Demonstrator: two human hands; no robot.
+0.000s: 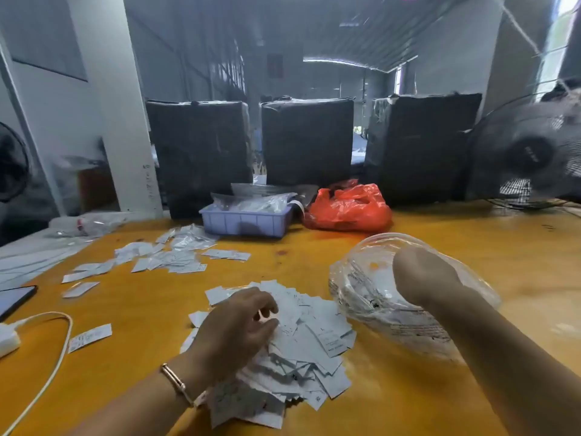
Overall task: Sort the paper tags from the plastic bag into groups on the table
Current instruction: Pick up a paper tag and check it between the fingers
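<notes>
The person is leaning over a yellow table (314, 265), with the left hand (239, 328) resting on a big loose heap of white paper tags (301, 347) right in front of them. Its fingers are curling down onto the top of the heap; whether they are actually pinching a tag, I cannot tell. The right hand (418, 275) is reaching into the mouth of a clear plastic bag (371, 297) lying just right of the heap, touching its edge. The wrist is bending over and hiding the fingers inside the bag, so the grip there is not showing. More tags are showing through the plastic. Farther back on the left, smaller groups of tags (176, 259) are lying spread out, well apart from both hands. Behind them a lilac tray (245, 221) and a red bag (349, 206) are sitting side by side
</notes>
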